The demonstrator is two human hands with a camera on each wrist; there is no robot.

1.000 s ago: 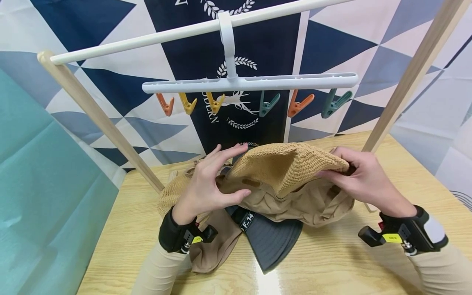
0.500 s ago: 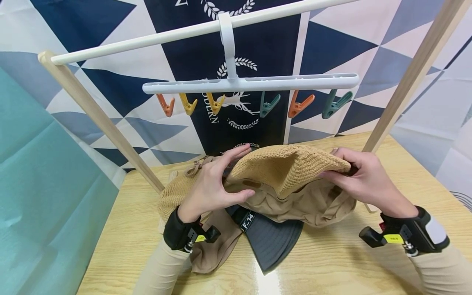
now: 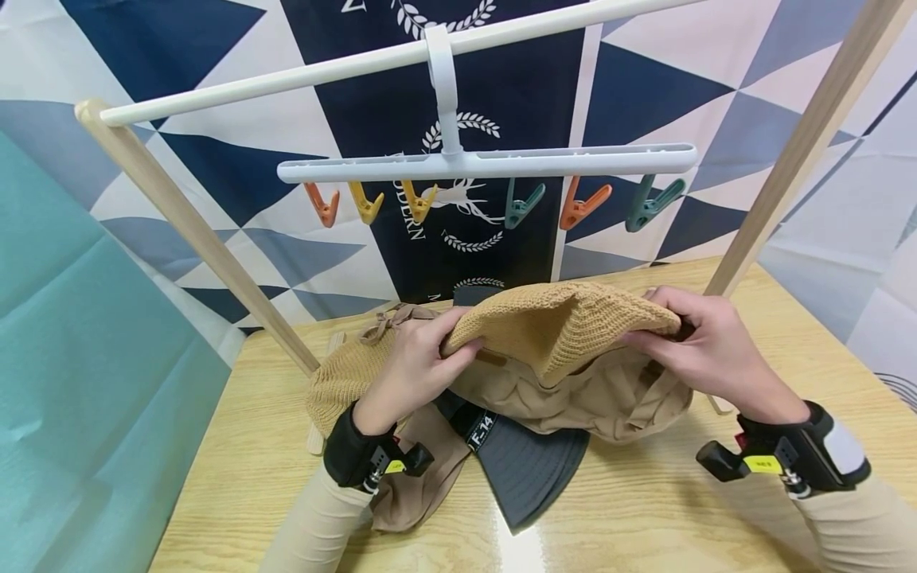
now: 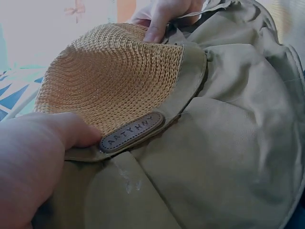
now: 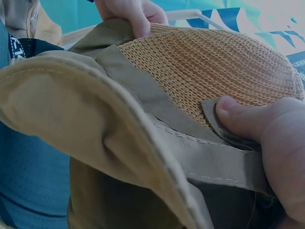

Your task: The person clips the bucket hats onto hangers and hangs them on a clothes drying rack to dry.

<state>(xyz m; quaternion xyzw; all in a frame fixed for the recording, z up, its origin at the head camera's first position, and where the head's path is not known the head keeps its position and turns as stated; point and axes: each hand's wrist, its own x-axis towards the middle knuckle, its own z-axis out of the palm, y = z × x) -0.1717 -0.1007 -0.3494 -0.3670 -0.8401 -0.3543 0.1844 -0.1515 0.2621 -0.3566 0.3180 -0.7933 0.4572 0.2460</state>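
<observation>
A sun hat with a tan knitted crown (image 3: 512,318) and a beige cloth brim (image 3: 566,410) is held up between both hands over the table. My left hand (image 3: 415,366) pinches its left side, thumb in front; in the left wrist view that thumb lies beside a leather patch (image 4: 131,132) on the hat band. At the other side my right hand (image 3: 698,342) grips the band, and the right wrist view has the thumb pressing a small cloth tab (image 5: 217,119). The crown is dented in the middle. Fingers behind the hat are hidden.
Beneath the held hat lies a dark grey hat (image 3: 530,465). Another tan knitted hat (image 3: 347,374) with brown cloth (image 3: 423,477) lies to the left. Above hangs a white hanger (image 3: 487,165) with several coloured clips (image 3: 583,208), on a white rod (image 3: 315,73) between wooden posts (image 3: 193,231).
My left hand has moved slightly right and closed from spread fingers to a pinch on the hat's left side. The right hand keeps its grip, almost still.
</observation>
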